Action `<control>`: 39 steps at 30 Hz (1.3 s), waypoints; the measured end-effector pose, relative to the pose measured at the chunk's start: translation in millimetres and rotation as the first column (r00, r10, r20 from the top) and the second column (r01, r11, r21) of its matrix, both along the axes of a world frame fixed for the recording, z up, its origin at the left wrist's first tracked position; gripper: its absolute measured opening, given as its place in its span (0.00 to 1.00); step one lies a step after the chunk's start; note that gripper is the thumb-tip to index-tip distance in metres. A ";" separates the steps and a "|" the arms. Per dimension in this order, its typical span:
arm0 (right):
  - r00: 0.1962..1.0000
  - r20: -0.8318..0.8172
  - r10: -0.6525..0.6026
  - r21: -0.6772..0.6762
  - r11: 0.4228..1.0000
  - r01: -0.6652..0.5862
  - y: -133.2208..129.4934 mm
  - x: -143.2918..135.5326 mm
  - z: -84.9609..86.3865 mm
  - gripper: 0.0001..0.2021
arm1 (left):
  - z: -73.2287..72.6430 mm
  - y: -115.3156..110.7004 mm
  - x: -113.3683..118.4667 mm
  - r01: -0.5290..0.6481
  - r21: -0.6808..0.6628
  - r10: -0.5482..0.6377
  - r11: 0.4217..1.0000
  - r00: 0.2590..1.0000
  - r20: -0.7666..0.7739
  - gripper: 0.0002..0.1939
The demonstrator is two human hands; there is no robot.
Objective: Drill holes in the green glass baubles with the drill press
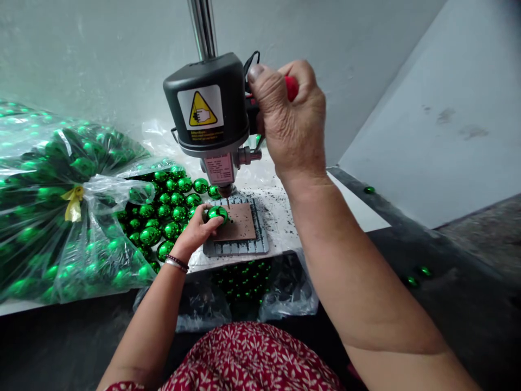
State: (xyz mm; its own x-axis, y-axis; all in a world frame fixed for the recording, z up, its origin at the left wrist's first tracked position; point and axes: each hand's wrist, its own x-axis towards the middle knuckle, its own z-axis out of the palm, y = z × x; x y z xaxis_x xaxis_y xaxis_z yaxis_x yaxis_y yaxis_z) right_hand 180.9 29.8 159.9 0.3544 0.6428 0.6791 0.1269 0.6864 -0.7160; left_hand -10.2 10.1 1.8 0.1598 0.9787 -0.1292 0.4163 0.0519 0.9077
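Observation:
My left hand (pixel 200 228) holds a shiny green ball (pixel 217 215) low over a brown board (pixel 240 221) on the drill press base (pixel 260 243). The thin drill bit (pixel 228 204) points down just right of the ball; whether they touch I cannot tell. Up at the black drill press head (pixel 205 103), my right hand (pixel 291 108) is closed around a red-ended handle (pixel 291 88). A warning label (pixel 199 111) with a hand sign faces me on the housing.
Many loose green balls (pixel 171 212) lie left of the base. Beside them bulges a clear bag (pixel 61 217) full of balls, tied with yellow ribbon. Dark shavings litter the white table (pixel 280 217). Below its front edge hangs an opened bag (pixel 244 282) of balls. Stray balls (pixel 412 281) lie at right.

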 end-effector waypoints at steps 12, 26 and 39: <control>1.000 -0.009 0.019 0.010 1.000 -0.019 0.9 0.4 -0.5 0.19 | -8.8 7.6 8.0 0.014 0.113 0.003 0.993 0.989 -0.149 0.31; 1.000 0.028 -0.009 0.001 1.000 0.009 -1.6 1.2 -0.5 0.18 | -7.0 14.3 25.4 0.193 0.224 -0.122 0.955 0.947 -0.297 0.33; 0.994 0.049 -0.098 0.017 0.995 0.098 -30.8 -5.3 -26.5 0.15 | -13.0 9.3 30.3 0.091 0.173 -0.054 0.981 0.977 -0.208 0.35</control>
